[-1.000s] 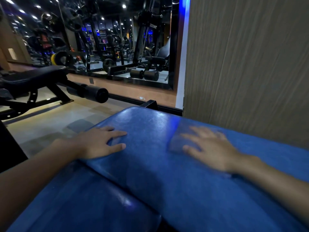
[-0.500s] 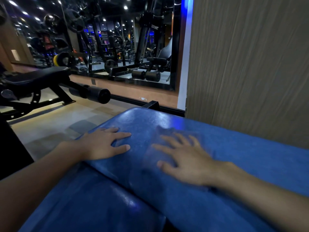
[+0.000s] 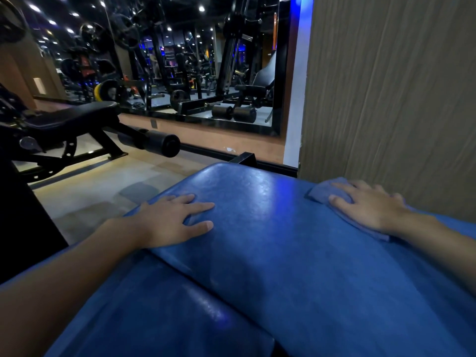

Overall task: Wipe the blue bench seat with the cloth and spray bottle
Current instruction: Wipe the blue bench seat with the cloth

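Note:
The blue bench seat (image 3: pixel 257 228) fills the lower half of the head view, glossy and padded, with a seam running to a second blue pad (image 3: pixel 154 318) below it. My right hand (image 3: pixel 368 207) presses flat, fingers straight, on a blue-grey cloth (image 3: pixel 322 193) at the seat's far right edge by the wall. My left hand (image 3: pixel 172 220) rests flat on the seat's left edge with fingers spread. No spray bottle is in view.
A wood-grain wall panel (image 3: pixel 386 99) stands right behind the seat on the right. To the left is tiled floor (image 3: pixel 103 197) and a black bench with a foam roller (image 3: pixel 159 143). A large mirror (image 3: pixel 193 68) lines the far wall.
My right hand slid the cloth left toward the seat's middle, then swept it back right to the edge by the wall. My left hand stayed in place.

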Motion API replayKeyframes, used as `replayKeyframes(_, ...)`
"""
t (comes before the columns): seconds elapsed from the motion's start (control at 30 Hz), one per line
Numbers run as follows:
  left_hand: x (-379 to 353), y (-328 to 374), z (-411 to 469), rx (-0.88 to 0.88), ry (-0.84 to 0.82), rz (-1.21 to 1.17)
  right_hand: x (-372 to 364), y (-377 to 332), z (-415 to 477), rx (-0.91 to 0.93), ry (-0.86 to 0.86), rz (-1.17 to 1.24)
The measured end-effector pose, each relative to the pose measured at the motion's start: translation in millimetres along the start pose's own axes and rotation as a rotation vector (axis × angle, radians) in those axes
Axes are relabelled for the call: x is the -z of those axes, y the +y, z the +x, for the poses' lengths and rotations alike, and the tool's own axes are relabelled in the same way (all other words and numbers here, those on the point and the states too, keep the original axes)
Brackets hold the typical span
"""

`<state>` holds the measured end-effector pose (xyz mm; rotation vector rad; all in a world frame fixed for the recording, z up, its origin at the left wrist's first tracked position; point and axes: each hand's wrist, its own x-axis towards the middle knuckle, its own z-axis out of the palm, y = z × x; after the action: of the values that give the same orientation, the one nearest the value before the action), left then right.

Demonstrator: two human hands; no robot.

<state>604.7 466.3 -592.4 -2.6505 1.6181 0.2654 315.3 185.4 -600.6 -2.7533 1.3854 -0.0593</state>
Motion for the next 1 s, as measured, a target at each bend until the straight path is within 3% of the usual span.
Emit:
replayKeyframes(0.13,-1.7,0.3,1.0,0.007,0.017,0.006,-3.2,-32.5,-3.6,0.015,0.010,-0.046)
replayKeyframes(0.37,2.0,-16.5,-4.2,-0.016,0.086,-0.110,-6.1,-142.3,-92.8,0.688,-0.106,-0.031)
replayKeyframes(0.47,7.3,-25.8,-11.2,0.037,0.070,-0.031,-0.2,-150.0,-111.6,0.804,-0.122,0.012)
replayKeyframes(0.67,13.2,-31.1,-11.0,0.043,0.020,-0.060,-8.0,-150.6,-87.3,0.633,-0.074,0.020)
replayKeyframes(0.87,11.5,-31.8,-10.7,0.036,0.008,-0.056,-3.9,-52.0,13.5,0.110,0.041,0.016)
replayKeyframes(1.0,11.4,-27.6,-13.7,0.020,-0.007,-0.029,-3.4,-43.8,29.4,-0.009,-0.005,0.001)
